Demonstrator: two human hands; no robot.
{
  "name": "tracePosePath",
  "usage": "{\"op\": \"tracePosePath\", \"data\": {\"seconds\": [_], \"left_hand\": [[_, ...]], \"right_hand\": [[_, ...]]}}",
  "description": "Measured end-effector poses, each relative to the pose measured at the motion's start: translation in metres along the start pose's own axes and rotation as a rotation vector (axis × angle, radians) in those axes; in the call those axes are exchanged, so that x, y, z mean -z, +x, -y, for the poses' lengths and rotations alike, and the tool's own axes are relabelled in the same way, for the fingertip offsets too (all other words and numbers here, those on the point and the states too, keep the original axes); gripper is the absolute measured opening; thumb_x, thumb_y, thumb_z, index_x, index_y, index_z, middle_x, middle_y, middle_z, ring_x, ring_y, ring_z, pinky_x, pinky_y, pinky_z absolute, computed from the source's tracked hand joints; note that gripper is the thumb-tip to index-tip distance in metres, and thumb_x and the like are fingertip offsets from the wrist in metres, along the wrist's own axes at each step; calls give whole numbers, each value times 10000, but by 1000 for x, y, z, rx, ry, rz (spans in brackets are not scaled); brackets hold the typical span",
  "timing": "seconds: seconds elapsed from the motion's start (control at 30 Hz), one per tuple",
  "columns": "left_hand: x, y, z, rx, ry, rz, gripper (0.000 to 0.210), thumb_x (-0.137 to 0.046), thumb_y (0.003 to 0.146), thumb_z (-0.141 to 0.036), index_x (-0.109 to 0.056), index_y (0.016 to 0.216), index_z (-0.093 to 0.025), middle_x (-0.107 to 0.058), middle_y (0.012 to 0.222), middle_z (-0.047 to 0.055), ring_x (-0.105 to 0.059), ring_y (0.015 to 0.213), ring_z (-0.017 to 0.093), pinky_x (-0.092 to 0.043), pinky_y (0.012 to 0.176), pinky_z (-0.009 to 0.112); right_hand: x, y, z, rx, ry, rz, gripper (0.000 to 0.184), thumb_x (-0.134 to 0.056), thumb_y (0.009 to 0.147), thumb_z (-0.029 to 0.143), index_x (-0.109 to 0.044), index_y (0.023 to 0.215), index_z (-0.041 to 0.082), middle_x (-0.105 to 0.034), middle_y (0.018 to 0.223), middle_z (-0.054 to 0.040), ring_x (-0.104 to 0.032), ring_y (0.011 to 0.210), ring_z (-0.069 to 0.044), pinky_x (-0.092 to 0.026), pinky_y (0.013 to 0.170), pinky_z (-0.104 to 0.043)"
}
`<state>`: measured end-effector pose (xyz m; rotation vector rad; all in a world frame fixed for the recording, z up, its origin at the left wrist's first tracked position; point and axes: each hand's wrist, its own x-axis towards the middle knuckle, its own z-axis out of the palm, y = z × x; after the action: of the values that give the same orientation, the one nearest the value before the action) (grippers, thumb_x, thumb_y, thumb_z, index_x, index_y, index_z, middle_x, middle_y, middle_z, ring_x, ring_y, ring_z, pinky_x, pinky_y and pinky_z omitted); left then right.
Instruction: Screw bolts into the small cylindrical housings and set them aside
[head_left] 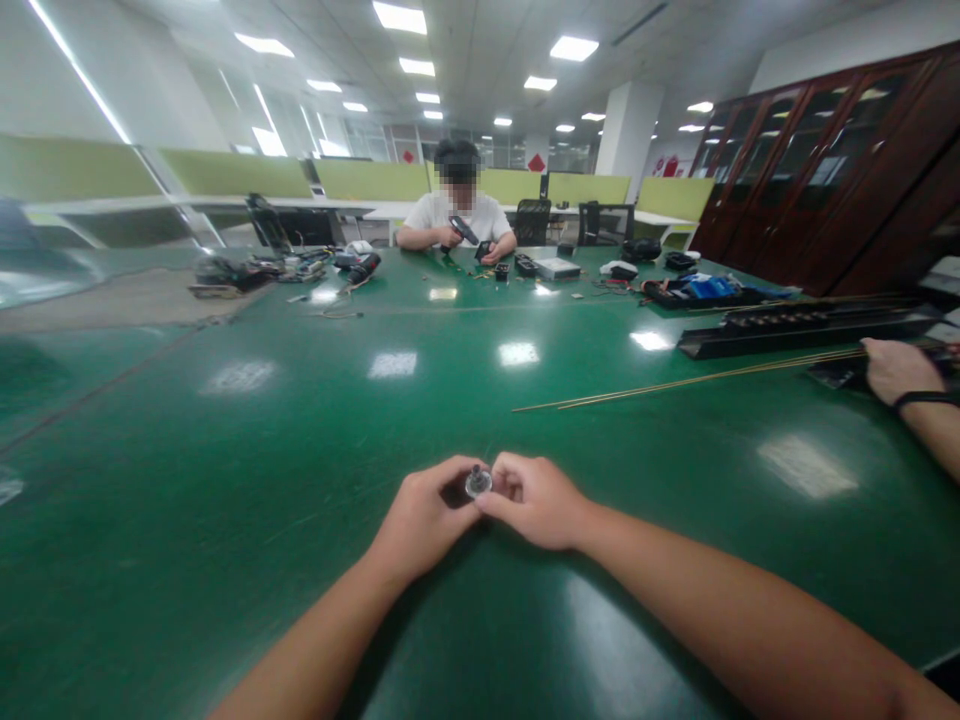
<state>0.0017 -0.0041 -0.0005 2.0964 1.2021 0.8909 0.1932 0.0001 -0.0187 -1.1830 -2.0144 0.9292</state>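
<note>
Between my two hands is a small round metal part (478, 484), silvery and disc-shaped, with a short dark stub standing up from its middle. My left hand (431, 510) curls around its left side, thumb and fingers closed on it. From the right, my right hand (536, 500) pinches its edge, the thumb at the front and the other fingers bent. Both hands are just above the green table top (262, 540). The part's underside is hidden by my fingers, and its exact kind cannot be made out.
Thin brass-coloured rods (675, 380) reach across the right side toward another person's hand (904, 372). Behind them lies a long black rail (795, 330). Across the table a person (457, 215) holds a dark tool. A drill (364, 268) and electronic parts lie far left.
</note>
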Motion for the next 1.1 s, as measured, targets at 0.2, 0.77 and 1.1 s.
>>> {"op": "tracePosePath", "data": {"seconds": [0.2, 0.77, 1.1], "left_hand": [[1, 0, 1, 34, 0, 28, 112, -661, 847, -272, -691, 949, -239, -715, 904, -42, -654, 826, 145, -461, 752, 238], [3, 2, 6, -29, 13, -188, 258, -750, 789, -319, -731, 1042, -273, -709, 1012, 10, -648, 945, 192, -485, 855, 316], [0, 1, 6, -49, 56, -148, 300, -709, 827, -309, -696, 1125, -283, -681, 1026, 13, -631, 949, 189, -488, 844, 310]], "right_hand": [[2, 0, 1, -3, 7, 3, 262, -617, 891, 449, -557, 808, 208, -591, 663, 33, -512, 582, -109, -323, 532, -213], [-2, 3, -2, -20, 214, -193, 253, -609, 833, 209, -546, 1078, 223, -622, 743, 41, -561, 600, -112, -420, 583, -227], [1, 2, 1, 2, 164, -200, 336, -609, 793, 171, -558, 1120, 233, -648, 896, 16, -544, 606, -104, -445, 597, -235]]}}
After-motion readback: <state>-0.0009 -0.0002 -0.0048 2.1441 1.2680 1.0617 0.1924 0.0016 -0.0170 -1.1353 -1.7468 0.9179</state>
